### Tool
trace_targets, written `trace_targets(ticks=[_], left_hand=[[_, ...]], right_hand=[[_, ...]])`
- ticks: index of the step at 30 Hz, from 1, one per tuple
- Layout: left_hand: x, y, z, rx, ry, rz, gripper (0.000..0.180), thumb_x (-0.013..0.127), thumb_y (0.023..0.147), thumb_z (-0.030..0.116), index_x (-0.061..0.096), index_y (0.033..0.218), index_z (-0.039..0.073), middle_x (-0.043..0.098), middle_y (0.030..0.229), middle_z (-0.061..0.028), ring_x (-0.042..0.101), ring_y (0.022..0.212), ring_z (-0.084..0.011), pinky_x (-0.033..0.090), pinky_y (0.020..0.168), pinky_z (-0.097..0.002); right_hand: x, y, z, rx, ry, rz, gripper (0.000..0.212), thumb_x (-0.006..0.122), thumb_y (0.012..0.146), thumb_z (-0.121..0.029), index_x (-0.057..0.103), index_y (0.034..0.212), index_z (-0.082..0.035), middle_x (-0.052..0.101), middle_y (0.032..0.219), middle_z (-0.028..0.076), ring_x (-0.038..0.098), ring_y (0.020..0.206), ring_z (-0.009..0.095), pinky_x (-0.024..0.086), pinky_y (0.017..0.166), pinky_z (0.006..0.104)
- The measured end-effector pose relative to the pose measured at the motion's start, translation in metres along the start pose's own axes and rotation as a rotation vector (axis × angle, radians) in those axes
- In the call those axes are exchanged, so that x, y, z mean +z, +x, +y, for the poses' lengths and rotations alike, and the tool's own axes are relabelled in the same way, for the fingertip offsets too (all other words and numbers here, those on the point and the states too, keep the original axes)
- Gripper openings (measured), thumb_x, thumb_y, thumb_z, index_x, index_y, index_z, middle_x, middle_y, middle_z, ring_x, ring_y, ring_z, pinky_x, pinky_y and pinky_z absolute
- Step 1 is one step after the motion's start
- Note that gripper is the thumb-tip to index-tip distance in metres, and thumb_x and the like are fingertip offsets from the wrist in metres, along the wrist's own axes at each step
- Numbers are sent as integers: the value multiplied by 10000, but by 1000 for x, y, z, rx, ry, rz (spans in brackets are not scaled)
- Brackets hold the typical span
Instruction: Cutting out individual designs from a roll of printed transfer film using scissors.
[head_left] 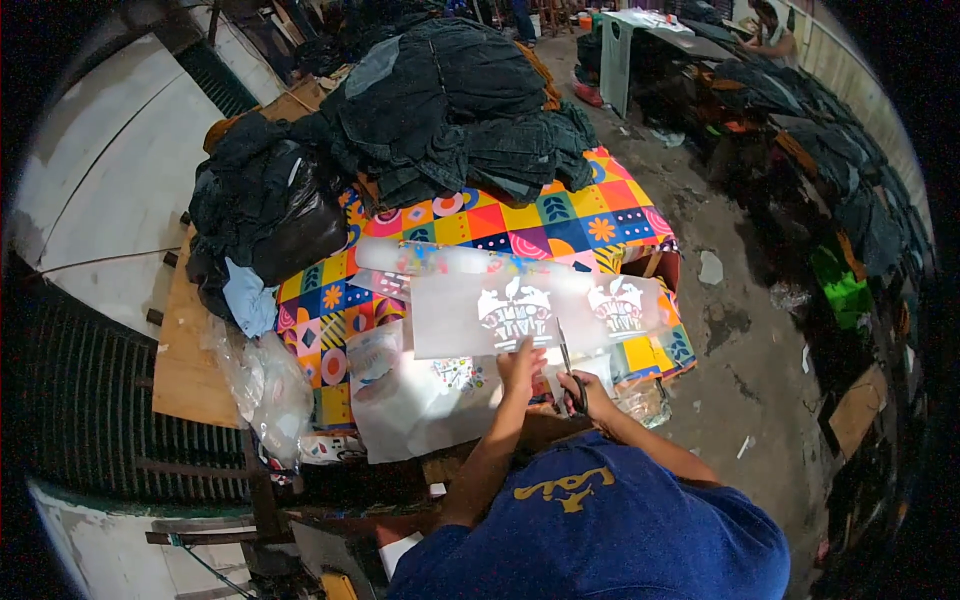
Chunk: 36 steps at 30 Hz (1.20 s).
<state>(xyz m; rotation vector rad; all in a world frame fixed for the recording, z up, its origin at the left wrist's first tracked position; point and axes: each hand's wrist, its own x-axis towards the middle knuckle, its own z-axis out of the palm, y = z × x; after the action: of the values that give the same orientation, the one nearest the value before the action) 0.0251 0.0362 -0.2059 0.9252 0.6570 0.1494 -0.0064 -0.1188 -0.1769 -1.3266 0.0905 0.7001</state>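
A long translucent sheet (445,312) with white printed designs, a transfer film by its look, is stretched across the table in front of me. My left hand (520,368) grips its near edge, just below one of the designs. In my right hand (588,393) is a pair of scissors (566,362) with dark handles. The blades point away from me and lie at the sheet, between its two printed designs. Whether they are parted is too small to tell. Under and nearer than this sheet lies another pale sheet (400,420) with small coloured prints.
A colourful patterned cloth (600,230) covers the table. Dark garments (440,100) are heaped at its far side, beside a black plastic bag (305,215). Clear plastic (275,395) hangs at the left. More garments (850,180) are piled at right, near another person (772,38).
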Motion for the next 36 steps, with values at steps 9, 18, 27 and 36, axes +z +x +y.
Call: trace_targets(ticks=[9,18,27,36], left_hand=[[10,-3,2,30,191,-112,309,608,806,15,452,1064,-56,577,831,-123,599,580,-189,547,533,-302],[20,-20,21,100,280,-141,203,608,803,20,518,968,-57,587,798,-118,590,550,-187,533,529,-284],[9,-28,18,182,354,-180,215,618,801,44,528,965,-63,605,794,-104,603,565,-161,501,475,-266],[13,-41,22,116,374,-165,168,643,789,87,560,867,-36,587,636,-65,567,508,-134,424,412,-266]], right_hand=[[-1,4,-15,78,124,4,370,588,840,-413,520,776,-55,483,529,28,464,421,126,371,412,246],[4,10,-25,109,243,23,409,585,827,-462,487,794,-66,443,508,29,429,402,143,357,403,271],[14,7,-33,63,289,4,418,589,817,-483,485,796,-78,441,520,25,428,433,147,355,433,276],[10,15,-35,17,339,1,476,567,808,-531,487,759,-65,492,537,56,476,436,172,394,429,295]])
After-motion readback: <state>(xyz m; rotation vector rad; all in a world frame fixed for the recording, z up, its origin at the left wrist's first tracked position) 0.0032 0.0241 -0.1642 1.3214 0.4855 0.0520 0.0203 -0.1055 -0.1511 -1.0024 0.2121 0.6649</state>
